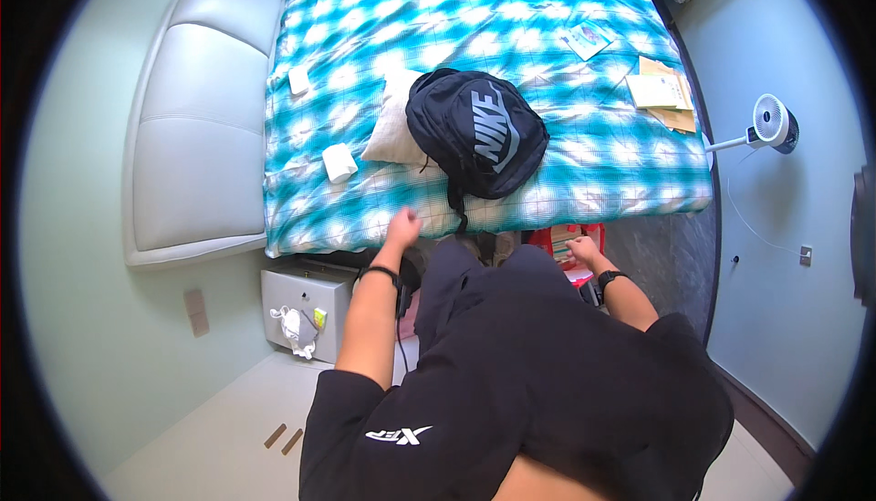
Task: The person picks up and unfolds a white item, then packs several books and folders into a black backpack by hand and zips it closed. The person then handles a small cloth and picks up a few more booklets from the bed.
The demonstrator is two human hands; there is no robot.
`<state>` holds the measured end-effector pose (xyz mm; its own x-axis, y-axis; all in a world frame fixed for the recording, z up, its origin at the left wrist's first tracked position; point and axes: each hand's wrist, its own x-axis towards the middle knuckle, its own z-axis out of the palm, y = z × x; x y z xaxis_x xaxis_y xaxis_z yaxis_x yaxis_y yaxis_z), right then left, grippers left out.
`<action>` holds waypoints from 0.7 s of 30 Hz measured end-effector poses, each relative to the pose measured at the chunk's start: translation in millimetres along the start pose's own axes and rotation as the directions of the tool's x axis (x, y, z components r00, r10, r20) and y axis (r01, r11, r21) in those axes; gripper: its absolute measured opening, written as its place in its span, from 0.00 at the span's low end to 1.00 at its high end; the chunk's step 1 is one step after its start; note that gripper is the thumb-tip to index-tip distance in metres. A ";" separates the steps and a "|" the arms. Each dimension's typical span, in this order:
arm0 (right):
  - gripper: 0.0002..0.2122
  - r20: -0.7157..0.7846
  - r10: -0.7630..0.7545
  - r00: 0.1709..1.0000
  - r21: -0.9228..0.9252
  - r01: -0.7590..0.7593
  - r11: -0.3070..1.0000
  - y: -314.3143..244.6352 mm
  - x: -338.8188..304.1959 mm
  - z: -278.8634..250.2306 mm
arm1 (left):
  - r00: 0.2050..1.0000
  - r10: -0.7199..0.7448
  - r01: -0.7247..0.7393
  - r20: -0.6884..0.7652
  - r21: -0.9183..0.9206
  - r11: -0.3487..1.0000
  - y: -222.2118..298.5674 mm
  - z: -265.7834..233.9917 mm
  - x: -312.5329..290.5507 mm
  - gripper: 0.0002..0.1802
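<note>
A black backpack with a large grey logo lies on the bed, leaning over a pale pillow. Its dark strap hangs down at the bed's near edge. My left hand is just left of that strap, apart from it, its fingers curled in a loose fist with nothing visible inside. Off to the right, my right hand hovers by my knee, above a red container with what look like books in it. Its fingers are curled too, and no held object shows.
The bed has a teal checked sheet. On it are a white paper roll, a small white object, a booklet and papers. A grey cabinet stands left; a white fan stands right.
</note>
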<state>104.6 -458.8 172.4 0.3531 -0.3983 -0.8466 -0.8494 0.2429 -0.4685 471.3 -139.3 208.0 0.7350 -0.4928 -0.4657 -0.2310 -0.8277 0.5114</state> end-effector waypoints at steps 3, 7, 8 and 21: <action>0.12 -0.007 0.087 0.996 0.024 -0.087 0.996 5.2 -14.2 -2.3 | 0.926 0.011 -0.099 -0.377 -0.214 0.972 76.1 -23.5 69.4 0.18; 0.12 -0.151 0.056 0.987 0.165 -0.031 0.986 26.4 -50.5 1.4 | 0.919 -0.159 0.045 -0.360 -0.305 0.951 132.0 -33.2 169.9 0.55; 0.12 -0.159 0.067 0.985 0.110 -0.050 0.993 25.8 -62.6 8.7 | 0.961 -0.214 0.119 -0.176 -0.436 0.892 127.1 -43.2 184.9 0.64; 0.12 -0.087 0.189 0.978 0.703 -0.075 0.708 -105.9 -119.6 32.3 | 0.511 0.853 -0.821 0.107 -0.235 0.521 240.9 11.5 55.7 0.15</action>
<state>165.0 -408.3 315.2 0.1503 -0.4204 -0.8948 -0.3520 0.8230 -0.4458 449.2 -369.2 296.9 0.1099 -0.9865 0.1211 -0.5734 0.0366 0.8185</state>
